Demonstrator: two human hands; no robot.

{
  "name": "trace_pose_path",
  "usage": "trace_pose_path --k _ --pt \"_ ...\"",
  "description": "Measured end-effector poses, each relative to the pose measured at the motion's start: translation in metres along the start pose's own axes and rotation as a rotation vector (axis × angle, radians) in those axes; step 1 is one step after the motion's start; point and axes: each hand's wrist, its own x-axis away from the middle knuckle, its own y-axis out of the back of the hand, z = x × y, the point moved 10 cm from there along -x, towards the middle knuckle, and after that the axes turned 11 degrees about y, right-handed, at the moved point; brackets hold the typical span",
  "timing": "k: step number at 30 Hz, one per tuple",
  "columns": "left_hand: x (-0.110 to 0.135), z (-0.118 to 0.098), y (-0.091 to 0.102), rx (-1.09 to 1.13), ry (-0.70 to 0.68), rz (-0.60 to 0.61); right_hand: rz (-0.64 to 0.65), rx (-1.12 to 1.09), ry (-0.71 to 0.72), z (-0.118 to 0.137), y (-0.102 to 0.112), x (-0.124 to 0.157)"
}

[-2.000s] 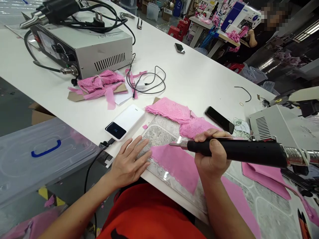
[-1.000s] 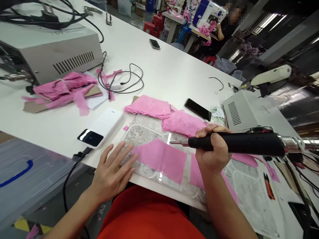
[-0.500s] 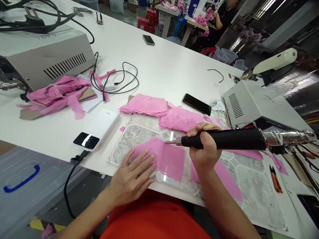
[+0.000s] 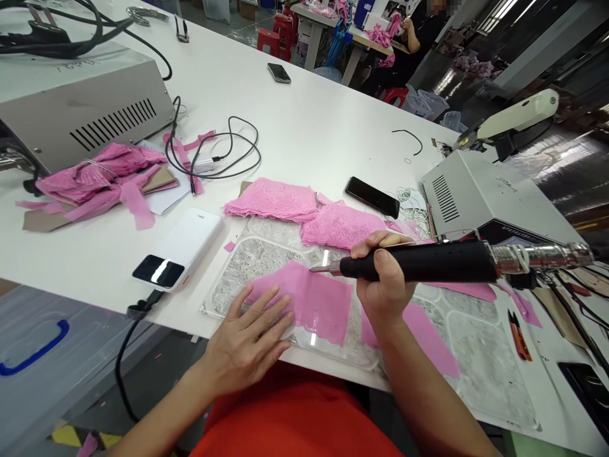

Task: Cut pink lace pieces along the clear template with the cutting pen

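Note:
My right hand (image 4: 384, 282) is wrapped round the black handle of an ultrasonic welding gun (image 4: 440, 261), whose cable end runs off to the right. Its metal tip points left and meets the top of a pink fabric piece (image 4: 326, 308), near a fold line in it. My left hand (image 4: 254, 339) lies flat with fingers spread on the left part of this piece. Beneath is a clear-covered, marbled grey mat (image 4: 242, 263). Another pink fabric piece (image 4: 435, 343) lies partly behind my right forearm. Stacked pink lace pieces (image 4: 273, 202) rest at the mat's far edge.
A grey vented box (image 4: 114, 108) stands at the left beside bundled pink fabric (image 4: 102, 174). A white power bank (image 4: 190, 238), a black phone (image 4: 372, 197) and orange snips (image 4: 519, 336) lie around the mat. Another grey box (image 4: 495, 197) stands right. A seated person (image 4: 413, 47) is far back.
The view has shifted slightly, so everything sits a little further left. Both hands, the welding gun and the fabric keep nearly the same places relative to each other.

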Motion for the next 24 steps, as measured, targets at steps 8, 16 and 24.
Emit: trace_pose_path --k 8,16,24 --pt "0.000 -0.002 -0.001 -0.085 -0.075 0.029 -0.072 0.050 0.041 0.024 0.029 -0.012" --pt "-0.003 -0.003 0.002 -0.064 -0.045 0.009 -0.085 0.046 -0.013 0.019 0.044 -0.004" --pt "-0.004 -0.004 0.001 -0.073 -0.041 0.027 -0.074 0.062 -0.011 0.017 0.040 -0.005"
